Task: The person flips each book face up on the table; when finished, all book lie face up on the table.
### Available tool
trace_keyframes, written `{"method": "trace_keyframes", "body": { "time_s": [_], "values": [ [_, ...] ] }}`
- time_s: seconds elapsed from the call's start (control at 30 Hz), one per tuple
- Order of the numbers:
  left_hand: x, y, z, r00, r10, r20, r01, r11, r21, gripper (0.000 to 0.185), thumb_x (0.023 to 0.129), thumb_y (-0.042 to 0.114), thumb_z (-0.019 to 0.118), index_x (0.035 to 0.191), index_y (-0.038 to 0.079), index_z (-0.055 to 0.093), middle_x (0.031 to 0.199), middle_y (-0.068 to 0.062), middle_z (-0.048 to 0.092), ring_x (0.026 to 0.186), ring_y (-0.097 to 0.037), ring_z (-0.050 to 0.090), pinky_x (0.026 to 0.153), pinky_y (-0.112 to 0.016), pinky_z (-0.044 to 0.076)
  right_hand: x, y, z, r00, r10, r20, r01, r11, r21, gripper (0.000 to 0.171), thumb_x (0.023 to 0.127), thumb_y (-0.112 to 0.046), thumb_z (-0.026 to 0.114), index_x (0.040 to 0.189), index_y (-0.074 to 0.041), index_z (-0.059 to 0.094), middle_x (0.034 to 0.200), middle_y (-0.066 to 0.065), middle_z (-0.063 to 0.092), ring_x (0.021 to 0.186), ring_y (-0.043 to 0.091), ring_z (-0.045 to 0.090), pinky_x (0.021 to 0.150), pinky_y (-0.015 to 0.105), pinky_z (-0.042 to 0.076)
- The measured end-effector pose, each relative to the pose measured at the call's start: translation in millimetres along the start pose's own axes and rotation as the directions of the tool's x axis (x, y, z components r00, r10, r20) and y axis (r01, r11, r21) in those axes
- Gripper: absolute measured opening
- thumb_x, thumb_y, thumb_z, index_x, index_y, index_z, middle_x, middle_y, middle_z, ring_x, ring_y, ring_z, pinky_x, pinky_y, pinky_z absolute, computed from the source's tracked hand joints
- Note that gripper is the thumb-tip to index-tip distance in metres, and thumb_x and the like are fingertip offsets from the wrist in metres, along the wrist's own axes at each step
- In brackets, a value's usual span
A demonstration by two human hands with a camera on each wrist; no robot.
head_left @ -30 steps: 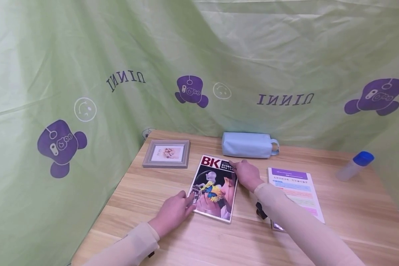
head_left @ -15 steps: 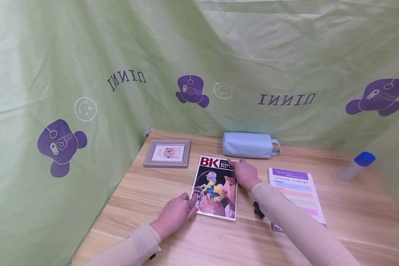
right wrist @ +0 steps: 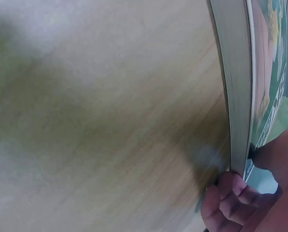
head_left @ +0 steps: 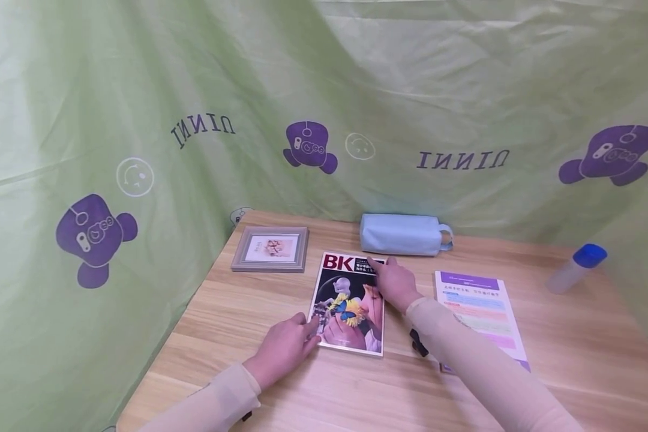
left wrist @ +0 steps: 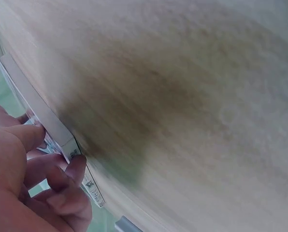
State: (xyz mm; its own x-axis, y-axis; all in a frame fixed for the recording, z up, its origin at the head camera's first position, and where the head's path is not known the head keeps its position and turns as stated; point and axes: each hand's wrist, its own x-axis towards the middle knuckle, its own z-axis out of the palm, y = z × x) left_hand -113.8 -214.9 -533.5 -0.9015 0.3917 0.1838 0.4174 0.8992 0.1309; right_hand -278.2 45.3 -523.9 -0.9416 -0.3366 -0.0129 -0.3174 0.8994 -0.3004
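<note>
Turned slightly straighter than a second ago, the magazine [head_left: 348, 306] lies on the bench [head_left: 324, 396], bare wood on your near side. Your left hand [head_left: 283, 351] pinches its lower left edge, your right hand [head_left: 396, 285] its upper right corner. Squaring looks nearly done; only the release appears left. Open room shows between it and the booklet [head_left: 480, 294] on your right; farther off, the picture frame [head_left: 270, 249] sits left, the pencil case [head_left: 399, 234] just beyond the top edge.

Your head view is bright and mostly sharp; your wrist views look dimmer and hazy, soft shadows [left wrist: 124, 104] darkening the tabletop [left wrist: 221, 154] beside your fingers [left wrist: 77, 168].
</note>
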Motion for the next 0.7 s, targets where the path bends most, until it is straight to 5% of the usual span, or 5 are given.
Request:
{"method": "trace_keyframes", "body": {
  "time_s": [0.17,0.37,0.7],
  "values": [
    [3.2,0.4,0.9,1.0,0.006,-0.031,-0.006,1.0,-0.006,0.038,0.095,0.033,0.076,0.124,0.009,0.075,0.097,-0.007,0.062,0.069,-0.013,0.055,0.057,-0.027,0.053,-1,4,2,0.999,-0.002,-0.035,0.002,1.0,0.013,0.046,0.108,-0.022,0.053,0.154,-0.021,0.055,0.115,0.025,0.06,0.072,0.032,0.062,0.062,0.049,0.059],
    [15.7,6.3,2.6,0.999,0.033,-0.041,-0.034,0.999,-0.012,0.024,0.092,0.029,0.08,0.107,0.011,0.073,0.095,-0.001,0.059,0.072,-0.011,0.054,0.058,-0.025,0.054,-13,18,-9,0.997,-0.02,-0.078,0.025,0.998,0.053,0.041,0.106,-0.028,0.061,0.143,-0.013,0.065,0.112,0.019,0.069,0.088,0.033,0.069,0.075,0.051,0.06],
    [42.7,39.9,6.9,0.991,0.13,-0.032,-0.131,0.99,-0.044,0.012,0.095,0.023,0.076,0.09,0.016,0.069,0.084,0.005,0.058,0.064,-0.01,0.054,0.055,-0.026,0.052,-47,62,-32,0.98,-0.042,-0.196,0.058,0.995,0.078,0.026,0.1,-0.018,0.064,0.12,-0.007,0.078,0.113,0.015,0.072,0.1,0.036,0.071,0.084,0.053,0.059]
  ]
}}
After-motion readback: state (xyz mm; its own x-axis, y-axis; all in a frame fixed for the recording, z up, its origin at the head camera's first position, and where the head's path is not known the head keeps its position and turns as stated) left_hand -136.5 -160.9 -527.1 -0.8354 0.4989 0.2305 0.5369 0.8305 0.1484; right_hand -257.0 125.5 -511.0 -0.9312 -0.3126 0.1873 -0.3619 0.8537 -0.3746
